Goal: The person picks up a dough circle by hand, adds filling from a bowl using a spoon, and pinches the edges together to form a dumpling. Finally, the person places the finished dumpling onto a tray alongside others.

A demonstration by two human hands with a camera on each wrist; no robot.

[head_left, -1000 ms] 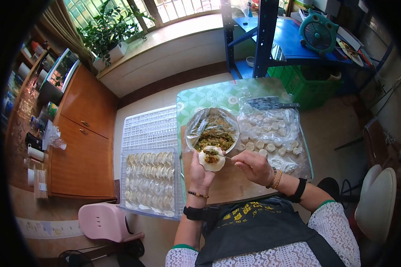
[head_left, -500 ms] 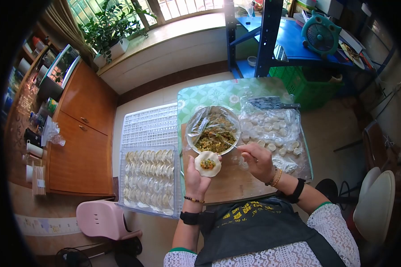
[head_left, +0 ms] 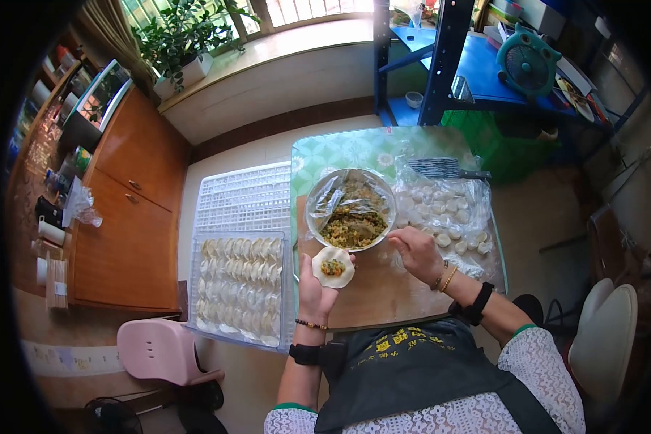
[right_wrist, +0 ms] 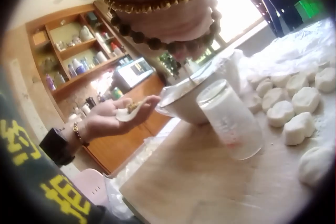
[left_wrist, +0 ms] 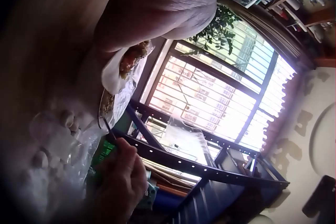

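My left hand (head_left: pixel 316 293) is palm up, its fingers and thumb cupped round a round white dumpling wrapper (head_left: pixel 343 278). A mound of chopped green and orange filling (head_left: pixel 333 267) sits in the wrapper's middle. At the bowl's near right rim, my right hand (head_left: pixel 419 254) pinches a thin metal utensil (left_wrist: pixel 107 124). The utensil's far end is hidden in the bowl. The large bowl (head_left: pixel 309 226) holds more filling, part covered by clear plastic film (head_left: pixel 333 194). In the right wrist view, a clear glass (right_wrist: pixel 231 124) stands beside the bowl.
White dough pieces (head_left: pixel 443 239), some under plastic, lie right of the bowl near a cleaver (head_left: pixel 474 174). A wooden board (head_left: pixel 405 296) covers the table's front. Left of the table, a tray (head_left: pixel 286 289) holds rows of dumplings beside a white rack (head_left: pixel 231 184). A pink stool (head_left: pixel 148 351) stands lower left.
My right hand has moved the utensil off the wrapper and back into the bowl, leaving filling on the wrapper. My left hand has shifted slightly left and down with the wrapper.
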